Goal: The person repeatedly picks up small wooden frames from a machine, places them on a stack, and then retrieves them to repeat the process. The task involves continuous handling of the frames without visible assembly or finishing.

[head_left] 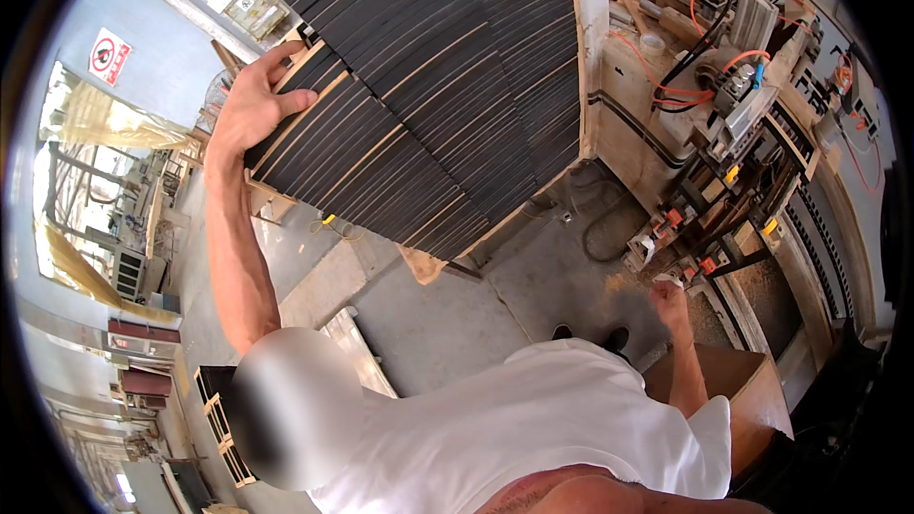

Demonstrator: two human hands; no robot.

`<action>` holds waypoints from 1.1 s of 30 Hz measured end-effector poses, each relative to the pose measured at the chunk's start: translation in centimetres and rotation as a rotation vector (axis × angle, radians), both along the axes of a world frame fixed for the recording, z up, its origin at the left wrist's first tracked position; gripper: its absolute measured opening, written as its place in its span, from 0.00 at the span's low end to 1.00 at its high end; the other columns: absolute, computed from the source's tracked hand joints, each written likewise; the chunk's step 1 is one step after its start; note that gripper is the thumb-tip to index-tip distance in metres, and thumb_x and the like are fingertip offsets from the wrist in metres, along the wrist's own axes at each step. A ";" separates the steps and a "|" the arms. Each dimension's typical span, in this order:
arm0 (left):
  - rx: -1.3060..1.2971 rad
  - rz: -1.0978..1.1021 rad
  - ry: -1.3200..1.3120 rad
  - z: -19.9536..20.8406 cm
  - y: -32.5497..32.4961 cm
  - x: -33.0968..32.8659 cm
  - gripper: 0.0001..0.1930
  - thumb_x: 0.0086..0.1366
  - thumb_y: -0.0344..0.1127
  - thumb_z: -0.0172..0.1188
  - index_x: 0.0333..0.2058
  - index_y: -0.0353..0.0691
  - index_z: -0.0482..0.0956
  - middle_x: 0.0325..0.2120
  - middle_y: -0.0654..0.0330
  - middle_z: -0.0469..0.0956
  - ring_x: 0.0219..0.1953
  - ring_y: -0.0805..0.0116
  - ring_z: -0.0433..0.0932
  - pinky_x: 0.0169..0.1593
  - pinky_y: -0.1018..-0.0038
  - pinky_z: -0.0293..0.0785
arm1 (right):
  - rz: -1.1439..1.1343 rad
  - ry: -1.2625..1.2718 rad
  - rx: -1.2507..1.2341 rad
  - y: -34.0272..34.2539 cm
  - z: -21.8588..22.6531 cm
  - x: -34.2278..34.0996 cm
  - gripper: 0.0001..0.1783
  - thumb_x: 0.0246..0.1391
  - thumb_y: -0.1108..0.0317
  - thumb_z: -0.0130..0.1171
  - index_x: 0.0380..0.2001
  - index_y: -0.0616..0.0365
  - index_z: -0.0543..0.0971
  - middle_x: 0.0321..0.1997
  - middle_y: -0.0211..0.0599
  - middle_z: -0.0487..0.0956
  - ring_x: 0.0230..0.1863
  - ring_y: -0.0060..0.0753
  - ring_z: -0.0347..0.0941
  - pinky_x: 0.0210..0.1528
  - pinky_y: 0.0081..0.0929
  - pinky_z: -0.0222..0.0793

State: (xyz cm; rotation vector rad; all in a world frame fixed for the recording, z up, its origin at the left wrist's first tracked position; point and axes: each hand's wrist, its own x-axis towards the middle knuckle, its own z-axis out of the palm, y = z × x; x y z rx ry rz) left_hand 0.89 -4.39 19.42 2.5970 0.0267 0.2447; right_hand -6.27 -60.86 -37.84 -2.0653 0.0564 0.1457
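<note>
A tall stack of black boards with thin pale wood edges (428, 95) fills the upper middle. My left hand (252, 105) reaches up to its left side, thumb and fingers closed over the ends of the boards near the top corner. How many boards it grips, I cannot tell. My right hand (669, 303) is lower and to the right, closed, beside the red-and-black clamps of a machine (705, 266). What it holds, if anything, is hidden. A blurred patch covers my left upper arm.
A pale panel (590, 48) stands along the stack's right side. Hoses and metal fittings crowd the workbench (752, 86) at upper right. Near my right arm is a brown box (762, 390). Sawdust lies on the grey floor (457, 324), and a pale wooden piece (357, 347) rests at left.
</note>
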 end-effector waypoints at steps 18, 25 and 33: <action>0.362 0.263 -0.452 -1.5 -7.3 -3.5 0.41 0.60 0.50 0.65 0.65 0.33 0.59 0.60 0.45 0.67 0.58 0.56 0.70 0.60 0.65 0.67 | 0.001 -0.061 -0.315 -11.5 14.1 -1.1 0.16 0.52 0.67 0.59 0.44 0.60 0.77 0.41 0.50 0.79 0.47 0.54 0.74 0.48 0.46 0.70; -0.269 -0.399 -0.793 -17.2 -30.6 -2.2 0.18 0.71 0.35 0.53 0.53 0.29 0.72 0.36 0.52 0.81 0.39 0.64 0.80 0.49 0.72 0.75 | -0.396 -0.793 -1.119 -24.5 43.0 -10.7 0.17 0.46 0.69 0.65 0.41 0.56 0.75 0.37 0.40 0.75 0.40 0.46 0.74 0.42 0.39 0.71; -0.822 -0.851 0.342 -37.2 -54.2 0.5 0.16 0.66 0.28 0.57 0.51 0.26 0.72 0.37 0.53 0.81 0.38 0.69 0.81 0.44 0.76 0.77 | -1.354 -0.096 -1.818 -33.4 61.7 -31.7 0.12 0.47 0.65 0.59 0.36 0.58 0.78 0.38 0.48 0.79 0.41 0.52 0.76 0.42 0.45 0.71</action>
